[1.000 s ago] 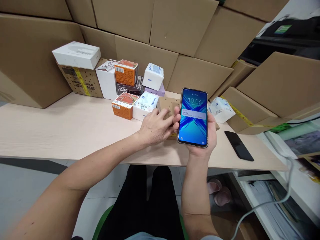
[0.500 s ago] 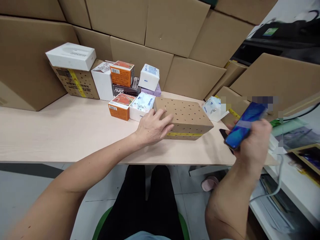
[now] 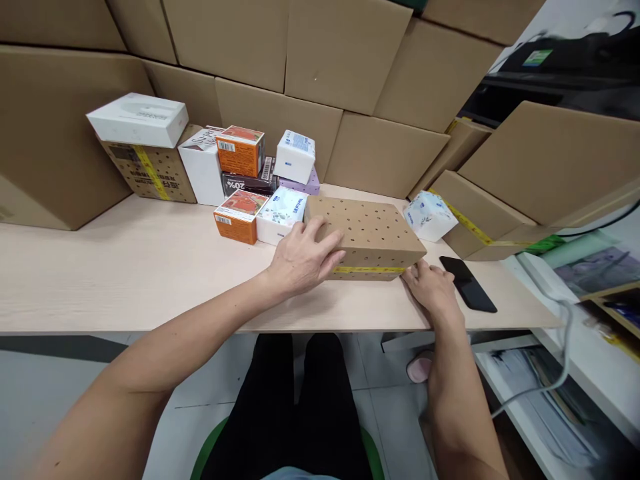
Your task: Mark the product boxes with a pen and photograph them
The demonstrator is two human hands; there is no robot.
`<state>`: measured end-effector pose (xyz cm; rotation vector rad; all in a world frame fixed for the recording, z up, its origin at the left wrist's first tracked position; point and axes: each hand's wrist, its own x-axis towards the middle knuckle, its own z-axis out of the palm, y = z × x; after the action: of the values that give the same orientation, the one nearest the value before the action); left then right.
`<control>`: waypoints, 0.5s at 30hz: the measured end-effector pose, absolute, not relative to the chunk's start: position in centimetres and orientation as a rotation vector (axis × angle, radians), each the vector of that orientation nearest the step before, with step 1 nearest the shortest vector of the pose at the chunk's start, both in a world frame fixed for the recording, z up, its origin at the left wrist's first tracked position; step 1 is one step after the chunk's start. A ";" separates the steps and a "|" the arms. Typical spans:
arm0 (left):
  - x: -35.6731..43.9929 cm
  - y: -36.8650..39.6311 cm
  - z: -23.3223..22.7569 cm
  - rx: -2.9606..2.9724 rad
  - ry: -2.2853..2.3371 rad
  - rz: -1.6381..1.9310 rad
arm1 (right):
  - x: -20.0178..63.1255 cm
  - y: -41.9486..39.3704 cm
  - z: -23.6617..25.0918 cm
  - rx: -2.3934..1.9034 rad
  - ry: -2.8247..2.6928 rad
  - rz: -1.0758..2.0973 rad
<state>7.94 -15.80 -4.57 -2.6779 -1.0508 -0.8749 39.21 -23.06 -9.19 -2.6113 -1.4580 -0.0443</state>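
A cardboard box [image 3: 367, 223] with small dark printed marks and a yellow tape strip along its front lies on the table. My left hand [image 3: 305, 260] grips its left end, with fingers over the top edge and the thumb along the front face. Beside the lower right corner is my right hand [image 3: 431, 285], low on the table, its fingers apart and the nearest ones at the box's corner. Some of its fingertips are hard to make out. A black phone [image 3: 469, 285] lies flat just right of that hand.
Behind are orange boxes [image 3: 240, 152], white-and-blue tissue packs [image 3: 296, 157], a dark box [image 3: 247, 183] and a white box [image 3: 137, 120] on a carton. Another tissue pack [image 3: 429, 217] stands right, near an open carton [image 3: 493, 213]. Cardboard panels [image 3: 345, 53] wall the back.
My right hand has moved left and down to the box's right corner. The blue phone it held no longer shows; the black phone lies uncovered. My left hand has stayed on the box.
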 end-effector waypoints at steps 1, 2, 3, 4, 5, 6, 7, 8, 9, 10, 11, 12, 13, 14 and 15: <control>7.9 -16.1 -4.3 -2.693 -1.107 -0.868 | 39.3 -23.3 -8.9 -2.543 -1.496 -0.054; 7.8 -16.3 -3.9 -2.707 -1.182 -0.856 | 39.3 -23.7 -8.6 -2.456 -1.533 -0.048; 7.7 -16.5 -3.5 -2.722 -1.273 -0.835 | 39.2 -24.0 -8.3 -2.351 -1.566 -0.004; 7.5 -16.7 -3.1 -2.744 -1.361 -0.799 | 38.8 -24.3 -7.9 -2.234 -1.599 0.093; 7.3 -16.8 -2.8 -2.774 -1.436 -0.753 | 38.4 -24.6 -7.6 -2.106 -1.621 0.232; 7.1 -16.9 -2.5 -2.814 -1.482 -0.702 | 37.8 -24.8 -7.3 -1.973 -1.618 0.382; 6.9 -17.0 -2.2 -2.859 -1.501 -0.654 | 37.2 -25.0 -7.1 -1.852 -1.594 0.517; 6.7 -17.1 -1.9 -2.901 -1.498 -0.621 | 36.7 -25.2 -6.8 -1.753 -1.556 0.614; 6.6 -17.1 -1.7 -2.932 -1.477 -0.615 | 36.2 -25.2 -6.4 -1.681 -1.505 0.661; 6.6 -17.2 -1.4 -2.945 -1.446 -0.647 | 35.9 -25.2 -6.0 -1.629 -1.452 0.664; 6.6 -17.1 -1.1 -2.940 -1.409 -0.716 | 35.8 -25.1 -5.4 -1.590 -1.403 0.628; 6.9 -16.8 -0.6 -2.926 -1.355 -0.809 | 35.8 -24.9 -4.7 -1.558 -1.366 0.565; 7.3 -16.3 -0.1 -2.910 -1.282 -0.916 | 36.1 -24.5 -3.8 -1.527 -1.335 0.474; 7.9 -15.5 0.4 -2.891 -1.203 -1.031 | 36.6 -23.8 -2.9 -1.493 -1.312 0.363; 8.7 -14.4 0.9 -2.884 -1.121 -1.124 | 37.2 -22.9 -1.9 -1.472 -1.300 0.244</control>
<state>8.66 -14.43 0.94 -2.8836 -1.1212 -1.1244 37.18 -22.87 -1.90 -1.4719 -1.3001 0.2436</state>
